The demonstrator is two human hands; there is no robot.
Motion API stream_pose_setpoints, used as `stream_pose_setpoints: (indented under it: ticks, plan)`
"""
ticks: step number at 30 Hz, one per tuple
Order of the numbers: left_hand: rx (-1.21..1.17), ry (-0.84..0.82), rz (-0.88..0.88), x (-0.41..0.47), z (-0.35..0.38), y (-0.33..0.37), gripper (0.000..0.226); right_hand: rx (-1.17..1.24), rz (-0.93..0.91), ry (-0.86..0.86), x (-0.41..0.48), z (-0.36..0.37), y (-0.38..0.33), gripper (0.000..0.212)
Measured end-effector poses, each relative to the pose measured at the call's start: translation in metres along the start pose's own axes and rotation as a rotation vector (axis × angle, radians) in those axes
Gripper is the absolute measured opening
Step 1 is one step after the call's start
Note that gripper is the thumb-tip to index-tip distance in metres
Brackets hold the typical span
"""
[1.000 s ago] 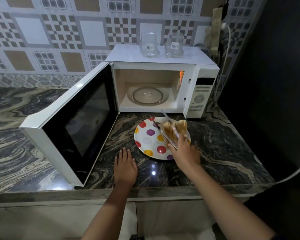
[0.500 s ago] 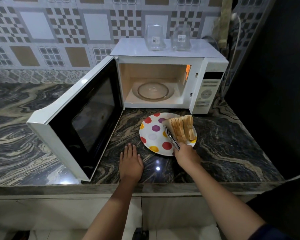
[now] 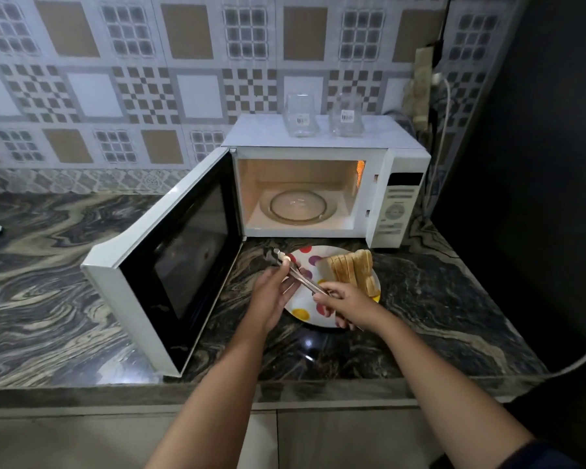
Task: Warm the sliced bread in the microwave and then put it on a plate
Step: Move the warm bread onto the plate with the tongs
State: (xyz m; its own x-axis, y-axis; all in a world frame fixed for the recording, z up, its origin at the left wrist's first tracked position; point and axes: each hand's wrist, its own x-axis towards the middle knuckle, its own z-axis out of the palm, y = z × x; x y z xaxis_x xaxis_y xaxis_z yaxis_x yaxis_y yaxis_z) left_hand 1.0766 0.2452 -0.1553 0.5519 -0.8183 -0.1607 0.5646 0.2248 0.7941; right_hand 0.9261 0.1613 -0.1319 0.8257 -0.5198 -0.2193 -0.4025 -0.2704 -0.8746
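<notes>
While both hands hold the slim silver metal tongs [image 3: 302,279], the tan sliced bread [image 3: 351,270] rests on the round white plate with coloured dots [image 3: 307,301].
Noted: left hand [image 3: 273,294] pinches the tongs near their far tips; right hand [image 3: 347,304] is curled round their near end. Slices stand on edge, leaning together on the plate's right side. Plate sits on the dark marbled stone counter [image 3: 437,299], between its front edge and the white microwave oven [image 3: 400,204] at the back right corner, door [image 3: 170,275] swung wide.
</notes>
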Motion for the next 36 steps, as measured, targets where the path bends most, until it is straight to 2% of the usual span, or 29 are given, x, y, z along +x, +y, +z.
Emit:
stream_pose_setpoints:
  ticks: [3, 6, 11, 13, 19, 23, 26, 33, 36]
  plan:
    - [-0.008, 0.024, 0.029, 0.001, 0.006, 0.003, 0.010, 0.087, 0.009, 0.030, -0.005, -0.008, -0.001, 0.025]
    - [-0.081, 0.110, 0.061, 0.003, 0.008, 0.005, 0.011, 0.113, 0.022, 0.140, -0.009, -0.016, 0.007, 0.032]
    - [-0.171, 0.228, 0.078, 0.010, 0.003, 0.006, 0.005, 0.075, 0.044, 0.285, -0.018, -0.031, 0.016, 0.009]
    - [-0.174, 0.238, 0.086, 0.010, 0.006, 0.005, 0.003, 0.010, 0.022, 0.300, -0.017, -0.033, 0.016, 0.009]
    - [-0.034, 0.209, 0.075, 0.017, 0.016, 0.004, 0.005, -0.235, -0.004, 0.203, -0.007, -0.030, 0.001, 0.020]
    - [0.010, 0.188, 0.070, 0.025, 0.009, 0.006, 0.006, -0.267, 0.030, 0.117, 0.008, -0.025, -0.001, 0.028]
    - [-0.013, 0.194, 0.065, 0.032, 0.004, 0.015, 0.008, -0.207, 0.048, 0.070, 0.019, -0.026, -0.004, 0.033]
    - [-0.177, 0.260, 0.062, 0.050, 0.004, 0.022, 0.009, 0.017, 0.107, 0.170, 0.040, -0.032, -0.001, 0.008]
    - [-0.213, 0.285, 0.060, 0.055, 0.007, 0.019, 0.013, 0.038, 0.139, 0.222, 0.046, -0.039, 0.002, 0.021]
